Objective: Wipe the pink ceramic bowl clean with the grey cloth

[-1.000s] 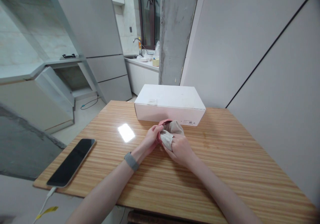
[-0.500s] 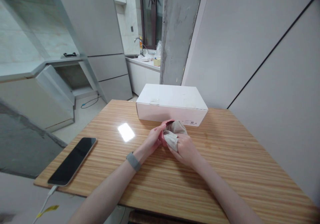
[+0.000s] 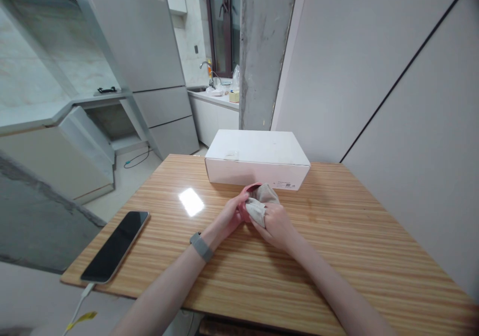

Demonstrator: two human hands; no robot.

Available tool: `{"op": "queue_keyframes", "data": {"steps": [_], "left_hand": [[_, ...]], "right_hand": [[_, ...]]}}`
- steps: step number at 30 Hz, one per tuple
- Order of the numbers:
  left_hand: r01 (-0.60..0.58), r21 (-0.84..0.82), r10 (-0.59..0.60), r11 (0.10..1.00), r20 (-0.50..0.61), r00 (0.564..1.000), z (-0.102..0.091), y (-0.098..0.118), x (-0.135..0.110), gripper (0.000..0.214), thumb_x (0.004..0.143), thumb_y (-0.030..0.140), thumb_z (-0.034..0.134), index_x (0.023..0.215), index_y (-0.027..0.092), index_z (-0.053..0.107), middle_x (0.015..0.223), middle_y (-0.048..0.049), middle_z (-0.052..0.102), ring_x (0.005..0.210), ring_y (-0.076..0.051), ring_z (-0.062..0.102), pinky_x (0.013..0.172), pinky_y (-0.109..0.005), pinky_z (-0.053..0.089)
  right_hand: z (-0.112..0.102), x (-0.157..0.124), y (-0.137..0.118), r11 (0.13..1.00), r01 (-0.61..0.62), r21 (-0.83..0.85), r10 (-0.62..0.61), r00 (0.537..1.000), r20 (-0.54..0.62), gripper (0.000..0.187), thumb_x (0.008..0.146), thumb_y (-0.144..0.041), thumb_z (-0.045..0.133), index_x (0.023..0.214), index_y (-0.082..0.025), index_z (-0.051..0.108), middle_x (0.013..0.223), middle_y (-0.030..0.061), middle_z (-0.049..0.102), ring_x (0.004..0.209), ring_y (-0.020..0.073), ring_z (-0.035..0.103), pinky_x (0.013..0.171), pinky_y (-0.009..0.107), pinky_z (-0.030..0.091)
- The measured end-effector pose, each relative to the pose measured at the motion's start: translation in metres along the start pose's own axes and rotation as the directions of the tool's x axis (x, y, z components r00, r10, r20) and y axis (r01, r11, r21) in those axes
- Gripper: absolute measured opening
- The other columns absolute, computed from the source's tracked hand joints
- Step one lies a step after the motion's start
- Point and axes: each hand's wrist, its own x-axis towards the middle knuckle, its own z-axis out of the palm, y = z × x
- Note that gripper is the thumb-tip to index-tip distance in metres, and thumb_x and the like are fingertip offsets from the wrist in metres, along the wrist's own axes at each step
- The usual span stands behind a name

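Observation:
Close in front of the white box, my left hand [image 3: 232, 211] is closed around a pink, rounded, hollow thing [image 3: 246, 213], maybe a bowl or cup; its kind is mostly hidden by my fingers and a cloth. My right hand [image 3: 276, 225] grips a light grey cloth [image 3: 266, 194]. Part of the cloth is bunched against the pink thing's opening, and a fold sticks out between both hands. A grey band circles my left wrist.
A white cardboard box [image 3: 258, 149] stands on the wood-grain table [image 3: 337, 256] just beyond my hands. At the left edge lies a phone [image 3: 116, 246] with a white charging cable [image 3: 81, 298]. A wall [image 3: 392, 76] borders the table's right side.
The camera view has shifted slightly, so the phone and table edge appear a bit farther right. Both hands keep their hold on the pink thing and the cloth, hardly moving.

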Motion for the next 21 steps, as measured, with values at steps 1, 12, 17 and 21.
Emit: {"op": "queue_keyframes", "data": {"steps": [1,12,17,21], "left_hand": [[-0.003,0.002,0.003,1.000,0.006,1.000,0.001,0.001,0.000,0.045,0.086,0.031,0.061,0.130,0.020,0.059,0.124,-0.0077,0.064,0.091,-0.015,0.064,0.074,-0.020,0.051],[-0.042,0.008,0.042,0.999,0.019,0.999,0.013,0.001,-0.006,0.043,0.086,0.037,0.058,0.125,0.020,0.061,0.118,-0.0081,0.066,0.097,-0.021,0.062,0.077,-0.026,0.051],[-0.030,-0.011,0.030,0.999,-0.032,0.999,0.007,-0.001,-0.002,0.041,0.086,0.038,0.060,0.123,0.021,0.062,0.116,-0.0065,0.068,0.097,-0.019,0.063,0.081,-0.026,0.049],[-0.054,0.019,0.056,0.998,-0.102,0.993,0.004,-0.003,0.002,0.041,0.085,0.043,0.062,0.116,0.017,0.067,0.113,-0.0075,0.069,0.103,-0.021,0.062,0.089,-0.028,0.047]], "right_hand": [[0.000,0.001,-0.001,1.000,-0.001,-0.006,0.001,1.000,0.000,0.031,0.095,-0.026,0.040,0.097,-0.014,0.068,0.081,0.0113,0.071,0.070,0.0232,0.062,0.069,0.035,0.044],[0.004,-0.002,-0.007,1.000,-0.011,0.025,0.011,1.000,-0.029,0.027,0.092,-0.025,0.043,0.101,-0.015,0.067,0.088,0.0121,0.072,0.078,0.0239,0.063,0.073,0.035,0.048],[-0.002,0.003,-0.010,1.000,0.007,0.020,-0.007,1.000,-0.030,0.029,0.094,-0.026,0.040,0.095,-0.016,0.067,0.078,0.0099,0.070,0.070,0.0227,0.060,0.067,0.035,0.045],[-0.006,0.004,-0.012,0.998,0.060,0.004,-0.059,0.997,-0.045,0.032,0.094,-0.029,0.038,0.087,-0.018,0.067,0.073,0.0092,0.068,0.065,0.0222,0.058,0.063,0.035,0.041]]}}
